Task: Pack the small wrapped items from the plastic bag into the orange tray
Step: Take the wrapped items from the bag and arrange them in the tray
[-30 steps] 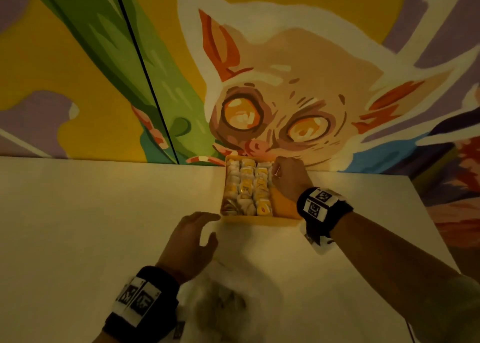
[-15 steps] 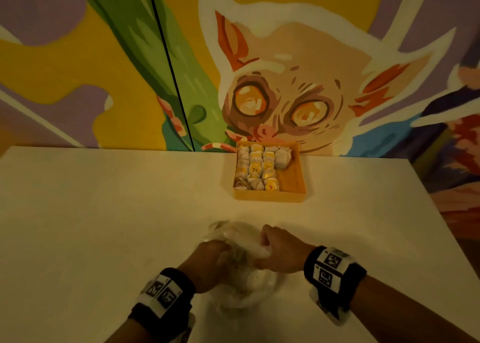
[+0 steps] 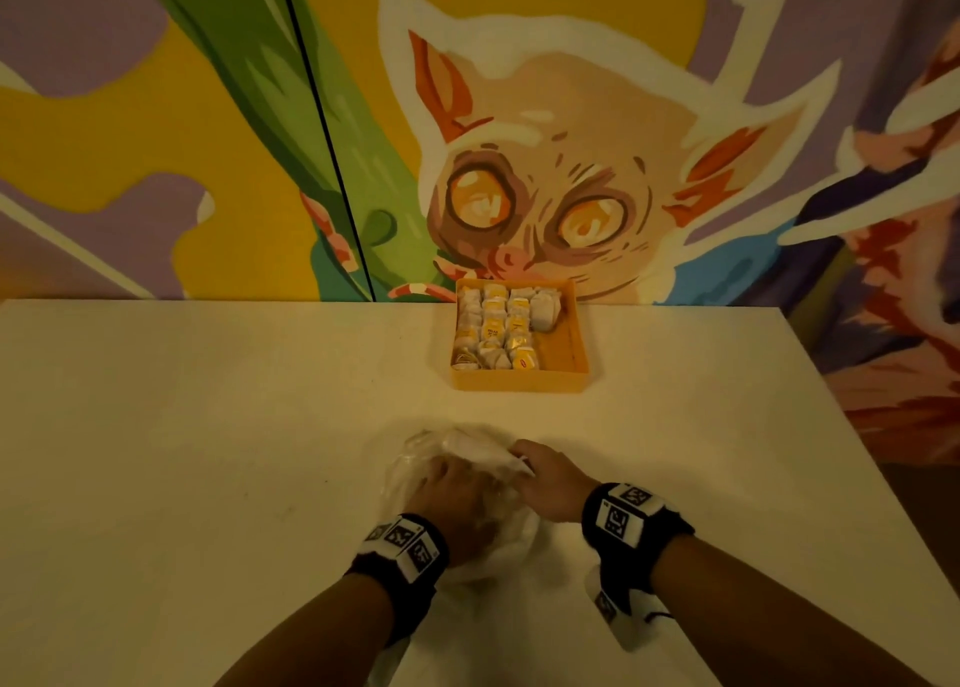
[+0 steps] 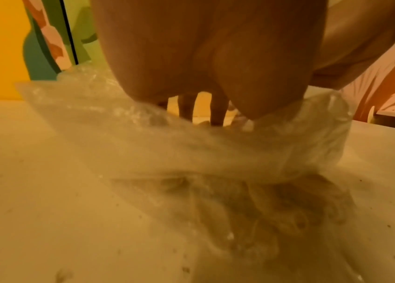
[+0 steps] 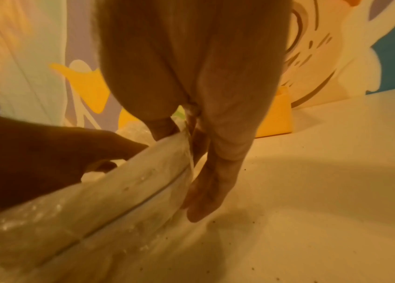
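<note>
The orange tray [image 3: 519, 380] stands at the table's far edge, with wrapped items [image 3: 493, 328] in rows over its left part and its right strip bare. The clear plastic bag [image 3: 462, 450] lies crumpled in front of me. My left hand [image 3: 457, 489] reaches down into its mouth. The plastic [image 4: 191, 153] hides the fingertips and whatever they touch. My right hand [image 3: 540, 476] pinches the bag's rim [image 5: 143, 164] and pulls it taut, with the other fingers [image 5: 206, 183] hanging straight. In the right wrist view the tray [image 5: 276, 118] shows behind the hand.
The pale table [image 3: 208, 452] ends at a painted mural wall [image 3: 519, 140] just behind the tray. Its right edge [image 3: 857, 452] runs diagonally close to my right arm. Small dark specks dot the tabletop near the bag.
A second ago my right hand was at the tray and my left beside the bag. Both came back to the bag; now the left has pushed further in while the right holds the rim.
</note>
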Action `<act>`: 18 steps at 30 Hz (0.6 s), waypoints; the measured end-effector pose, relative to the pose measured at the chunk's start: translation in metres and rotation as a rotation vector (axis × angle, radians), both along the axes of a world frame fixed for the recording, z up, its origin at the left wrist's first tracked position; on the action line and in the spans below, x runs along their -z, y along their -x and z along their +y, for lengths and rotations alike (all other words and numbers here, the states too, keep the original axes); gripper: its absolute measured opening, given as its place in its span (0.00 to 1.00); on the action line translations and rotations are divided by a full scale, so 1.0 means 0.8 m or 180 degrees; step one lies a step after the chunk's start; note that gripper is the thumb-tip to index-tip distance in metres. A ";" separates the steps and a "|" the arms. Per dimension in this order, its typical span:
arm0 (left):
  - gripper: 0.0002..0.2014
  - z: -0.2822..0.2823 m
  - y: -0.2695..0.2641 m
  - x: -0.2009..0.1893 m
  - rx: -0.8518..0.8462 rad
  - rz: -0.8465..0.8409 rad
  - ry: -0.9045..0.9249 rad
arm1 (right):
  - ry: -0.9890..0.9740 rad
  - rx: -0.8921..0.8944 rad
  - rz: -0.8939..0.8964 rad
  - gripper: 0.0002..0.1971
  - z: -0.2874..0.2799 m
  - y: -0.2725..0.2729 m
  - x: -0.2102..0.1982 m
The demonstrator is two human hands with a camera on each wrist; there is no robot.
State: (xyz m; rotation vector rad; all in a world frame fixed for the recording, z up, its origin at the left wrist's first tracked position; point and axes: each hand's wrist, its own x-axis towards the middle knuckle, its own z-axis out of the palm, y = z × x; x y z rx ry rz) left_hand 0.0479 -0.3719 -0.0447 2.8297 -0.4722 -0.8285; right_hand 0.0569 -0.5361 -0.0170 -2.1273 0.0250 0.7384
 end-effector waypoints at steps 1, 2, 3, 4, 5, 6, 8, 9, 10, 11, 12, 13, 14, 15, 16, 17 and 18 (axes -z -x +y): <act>0.30 0.001 0.001 0.005 0.0060 0.0024 -0.0038 | -0.0008 0.0068 -0.0008 0.12 0.001 0.000 0.001; 0.27 0.005 0.003 0.013 0.0121 0.0061 -0.0049 | -0.0030 0.0143 -0.0010 0.09 0.001 -0.001 0.004; 0.25 0.008 0.005 0.014 0.0161 0.0120 -0.0058 | -0.0072 0.0219 0.0015 0.08 0.001 -0.002 0.006; 0.22 0.010 0.008 0.010 0.0150 0.0164 -0.0010 | -0.0137 0.0293 0.0048 0.08 0.001 -0.003 0.008; 0.19 0.012 0.011 0.000 0.0123 0.0235 0.0091 | -0.0191 0.0356 0.0075 0.09 0.002 -0.004 0.008; 0.15 0.015 0.012 -0.004 0.0081 0.0278 0.0231 | -0.0242 0.0411 0.0071 0.09 0.003 -0.004 0.006; 0.11 0.020 0.009 -0.008 -0.0030 0.0432 0.0483 | -0.0287 0.0442 0.0011 0.08 0.003 -0.006 0.004; 0.11 0.025 0.008 -0.014 -0.0090 0.0521 0.0580 | -0.0279 0.0421 -0.0016 0.08 0.003 -0.006 0.003; 0.14 0.031 0.006 -0.015 -0.0138 0.0510 0.0649 | -0.0282 0.0388 -0.0052 0.08 0.003 -0.006 0.001; 0.19 0.037 0.003 -0.017 -0.0171 0.0447 0.0641 | -0.0295 0.0346 -0.0095 0.09 0.003 -0.006 -0.001; 0.23 0.042 0.000 -0.019 -0.0240 0.0385 0.0553 | -0.0307 0.0314 -0.0146 0.09 0.003 -0.006 -0.001; 0.25 0.046 -0.003 -0.021 -0.0348 0.0331 0.0460 | -0.0315 0.0301 -0.0213 0.10 0.004 -0.007 -0.003; 0.26 0.049 -0.007 -0.020 -0.0452 0.0286 0.0405 | -0.0328 0.0313 -0.0286 0.11 0.006 -0.007 -0.005; 0.26 0.049 -0.009 -0.022 -0.0504 0.0290 0.0364 | -0.0346 0.0354 -0.0366 0.11 0.008 -0.007 -0.008; 0.26 0.048 -0.010 -0.023 -0.0543 0.0337 0.0309 | -0.0329 0.0422 -0.0451 0.11 0.010 -0.008 -0.010; 0.26 0.045 -0.010 -0.025 -0.0573 0.0381 0.0235 | -0.0229 0.0494 -0.0535 0.12 0.013 -0.007 -0.012; 0.27 0.043 -0.011 -0.023 -0.0667 0.0434 0.0176 | -0.0044 0.0553 -0.0569 0.16 0.016 -0.007 -0.014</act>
